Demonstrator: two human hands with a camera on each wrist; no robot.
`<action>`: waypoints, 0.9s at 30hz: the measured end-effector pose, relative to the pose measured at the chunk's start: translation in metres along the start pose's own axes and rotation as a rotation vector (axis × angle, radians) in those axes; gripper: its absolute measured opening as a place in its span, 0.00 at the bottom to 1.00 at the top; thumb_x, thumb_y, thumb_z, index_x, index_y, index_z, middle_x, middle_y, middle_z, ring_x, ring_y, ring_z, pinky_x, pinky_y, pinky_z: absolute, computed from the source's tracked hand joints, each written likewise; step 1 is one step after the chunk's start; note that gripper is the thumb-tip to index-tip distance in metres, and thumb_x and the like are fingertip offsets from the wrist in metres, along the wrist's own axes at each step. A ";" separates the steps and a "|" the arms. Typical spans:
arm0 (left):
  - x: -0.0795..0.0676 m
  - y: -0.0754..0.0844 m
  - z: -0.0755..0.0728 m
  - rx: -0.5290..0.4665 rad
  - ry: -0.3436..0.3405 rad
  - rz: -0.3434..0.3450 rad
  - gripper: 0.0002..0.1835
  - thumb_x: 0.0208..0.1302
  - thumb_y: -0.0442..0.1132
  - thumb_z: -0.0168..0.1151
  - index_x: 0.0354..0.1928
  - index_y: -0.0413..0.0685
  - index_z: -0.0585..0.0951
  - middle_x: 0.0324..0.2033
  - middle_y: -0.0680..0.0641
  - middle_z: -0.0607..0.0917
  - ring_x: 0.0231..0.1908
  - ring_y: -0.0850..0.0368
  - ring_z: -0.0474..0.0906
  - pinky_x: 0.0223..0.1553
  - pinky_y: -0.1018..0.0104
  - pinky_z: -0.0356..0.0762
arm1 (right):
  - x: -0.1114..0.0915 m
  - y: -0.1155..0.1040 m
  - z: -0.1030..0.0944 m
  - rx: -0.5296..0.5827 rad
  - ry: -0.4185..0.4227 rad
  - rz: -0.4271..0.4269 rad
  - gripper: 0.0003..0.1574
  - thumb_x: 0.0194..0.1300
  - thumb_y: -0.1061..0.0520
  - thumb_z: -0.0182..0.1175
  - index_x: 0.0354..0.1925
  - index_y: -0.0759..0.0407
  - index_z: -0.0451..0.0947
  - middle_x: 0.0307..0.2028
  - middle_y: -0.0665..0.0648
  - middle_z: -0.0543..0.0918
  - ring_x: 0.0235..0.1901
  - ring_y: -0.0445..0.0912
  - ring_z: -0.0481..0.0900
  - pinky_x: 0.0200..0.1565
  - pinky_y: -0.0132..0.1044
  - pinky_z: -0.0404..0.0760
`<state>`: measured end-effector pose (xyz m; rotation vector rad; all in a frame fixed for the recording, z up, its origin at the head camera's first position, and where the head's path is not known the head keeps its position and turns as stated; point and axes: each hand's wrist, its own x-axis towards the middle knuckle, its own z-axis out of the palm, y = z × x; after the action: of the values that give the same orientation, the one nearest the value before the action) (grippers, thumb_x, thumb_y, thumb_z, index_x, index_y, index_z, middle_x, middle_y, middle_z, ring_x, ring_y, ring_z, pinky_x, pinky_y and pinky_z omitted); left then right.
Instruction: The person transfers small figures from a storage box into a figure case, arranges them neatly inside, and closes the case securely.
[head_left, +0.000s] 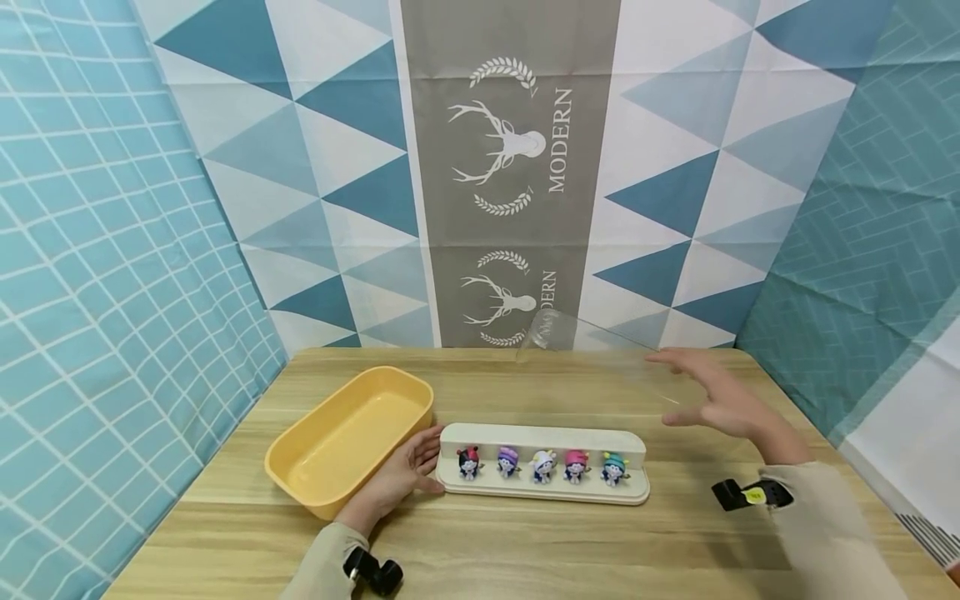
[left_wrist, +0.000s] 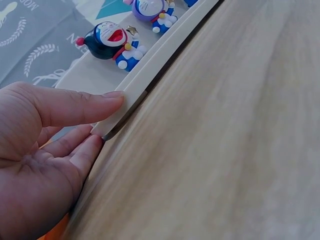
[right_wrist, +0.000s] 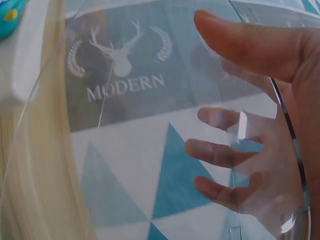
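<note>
A long off-white display stand (head_left: 536,490) lies on the table with several small figurines (head_left: 576,467) in a row, wearing red-and-black, purple, white, pink and teal hats. My left hand (head_left: 405,473) grips the stand's left end; in the left wrist view its thumb (left_wrist: 107,101) presses on the front edge, fingers at the end. Raised behind and right of the stand, my right hand (head_left: 723,404) holds a clear plastic cover (head_left: 592,354) by its right end. The cover tilts, its left end higher, and the right wrist view shows the fingers (right_wrist: 215,152) through it.
A yellow oblong basin (head_left: 345,442) stands on the wooden table (head_left: 480,550), left of the stand and close beside my left forearm. Patterned cloth (head_left: 517,250) hangs behind the table's far edge, with tile-print sheets (head_left: 97,275) at the sides.
</note>
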<state>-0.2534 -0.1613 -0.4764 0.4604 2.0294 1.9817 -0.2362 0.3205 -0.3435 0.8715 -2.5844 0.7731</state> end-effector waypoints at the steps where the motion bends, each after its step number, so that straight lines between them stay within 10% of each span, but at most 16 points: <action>1: 0.000 0.000 0.000 0.001 0.000 -0.001 0.53 0.43 0.10 0.65 0.74 0.29 0.53 0.68 0.28 0.62 0.70 0.36 0.56 0.68 0.56 0.62 | 0.003 0.000 0.002 0.016 -0.012 -0.005 0.50 0.48 0.55 0.78 0.67 0.60 0.69 0.65 0.67 0.69 0.55 0.66 0.73 0.51 0.71 0.69; 27: -0.002 0.003 -0.001 0.028 -0.010 0.005 0.53 0.44 0.11 0.65 0.74 0.28 0.51 0.68 0.25 0.60 0.69 0.35 0.57 0.67 0.57 0.62 | 0.053 -0.027 0.034 0.162 -0.243 -0.025 0.49 0.44 0.59 0.77 0.66 0.49 0.73 0.66 0.60 0.72 0.58 0.59 0.73 0.55 0.68 0.70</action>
<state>-0.2519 -0.1628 -0.4739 0.4805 2.0546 1.9525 -0.2643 0.2581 -0.3370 1.1065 -2.7412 0.9328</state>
